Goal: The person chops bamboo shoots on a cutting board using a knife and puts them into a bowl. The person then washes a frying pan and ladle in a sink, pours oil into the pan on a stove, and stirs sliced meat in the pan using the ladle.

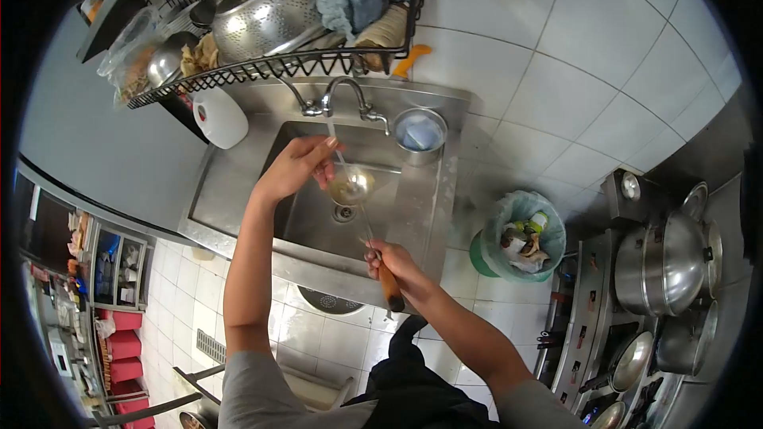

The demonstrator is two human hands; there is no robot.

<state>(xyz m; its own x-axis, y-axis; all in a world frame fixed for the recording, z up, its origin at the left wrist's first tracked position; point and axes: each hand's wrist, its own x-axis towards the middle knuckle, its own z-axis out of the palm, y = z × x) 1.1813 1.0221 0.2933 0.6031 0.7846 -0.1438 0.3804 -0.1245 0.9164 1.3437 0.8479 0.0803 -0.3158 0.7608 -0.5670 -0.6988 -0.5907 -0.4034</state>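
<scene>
My right hand [395, 264] is wrapped round the brown handle of a ladle [387, 282]. Its thin metal shaft slants up to a shiny round bowl [359, 183] over the sink [318, 226]. A stream of water [338, 151] runs from the faucet [343, 83] down toward this bowl. My left hand [302, 167] hovers beside the stream, just up and left of the bowl. Its fingers are loosely bent and apart, with nothing visible in them. Something yellowish shows at the bowl's left side; I cannot make out what it is.
A metal bowl [421, 131] with bluish contents sits at the sink's back right corner. A white jug [220, 117] stands left. Above hangs a black wire rack [270, 67] with a colander [270, 20]. On the right are a lined trash bin [485, 253] and a stove with large pots [664, 266].
</scene>
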